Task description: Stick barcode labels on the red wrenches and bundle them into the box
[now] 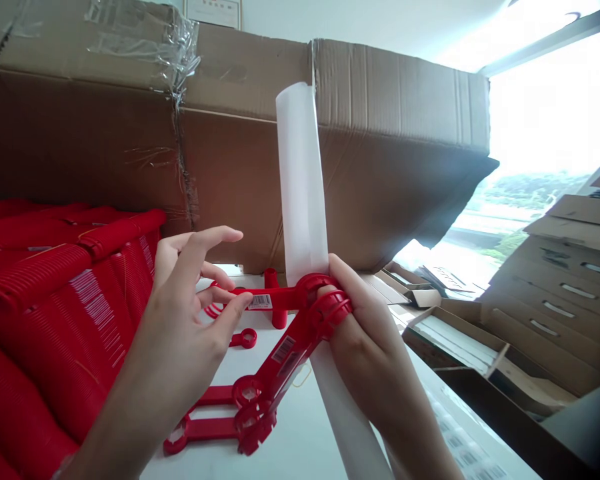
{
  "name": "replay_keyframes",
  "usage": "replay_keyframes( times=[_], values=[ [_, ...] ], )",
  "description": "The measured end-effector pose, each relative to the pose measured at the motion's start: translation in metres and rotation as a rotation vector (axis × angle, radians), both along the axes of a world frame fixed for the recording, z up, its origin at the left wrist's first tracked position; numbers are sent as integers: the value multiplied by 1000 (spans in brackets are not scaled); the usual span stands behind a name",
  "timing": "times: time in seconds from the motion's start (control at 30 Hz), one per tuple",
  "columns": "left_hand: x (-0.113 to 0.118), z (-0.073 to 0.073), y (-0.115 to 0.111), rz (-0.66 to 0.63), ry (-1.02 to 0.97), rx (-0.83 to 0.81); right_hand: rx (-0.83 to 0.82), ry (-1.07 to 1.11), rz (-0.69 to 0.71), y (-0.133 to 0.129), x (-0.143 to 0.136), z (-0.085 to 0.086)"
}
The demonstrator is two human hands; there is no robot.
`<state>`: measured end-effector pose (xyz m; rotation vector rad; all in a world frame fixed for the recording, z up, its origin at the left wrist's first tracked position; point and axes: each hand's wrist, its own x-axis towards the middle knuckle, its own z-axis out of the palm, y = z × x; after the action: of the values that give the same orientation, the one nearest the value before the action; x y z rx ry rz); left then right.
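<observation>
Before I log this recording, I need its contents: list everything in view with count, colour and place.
Table: one, white, lower centre
Held ring-ended pieces: at least two, red, centre
Loose pieces: several, red, on the table
Tube-like piece: one, red, behind held pieces
Stacked pieces: many, red, left
Paper strip: at least one, white, above held pieces
Barcode labels: at least two, white, on held pieces
Label sheet: one, white, lower right
Thin loop: one, yellow, on table
Large box: at least one, brown, background
Cartons: several, brown, right
Framed sheet: one, pale, top
Window: one, bright, right
Left hand: one, bare, pinching a held piece
Right hand: one, bare, gripping held pieces
</observation>
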<state>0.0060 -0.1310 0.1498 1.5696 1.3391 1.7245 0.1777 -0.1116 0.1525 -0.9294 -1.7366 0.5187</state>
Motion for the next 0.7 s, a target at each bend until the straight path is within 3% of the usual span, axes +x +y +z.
replay_keyframes(
  times=[0.23,0.37,0.53,0.7],
  values=[
    [-7,-9,27,173,251,-83,46,-3,-79,8,-2,-1],
    [-1,-12,30,54,210,-144,88,62,-135,8,-5,-1],
    [16,-12,23,-7,105,-171,83,163,-56,8,-12,-9],
    [5,-7,26,-64,38,-261,12,197,-37,17,-11,-6]
  ],
)
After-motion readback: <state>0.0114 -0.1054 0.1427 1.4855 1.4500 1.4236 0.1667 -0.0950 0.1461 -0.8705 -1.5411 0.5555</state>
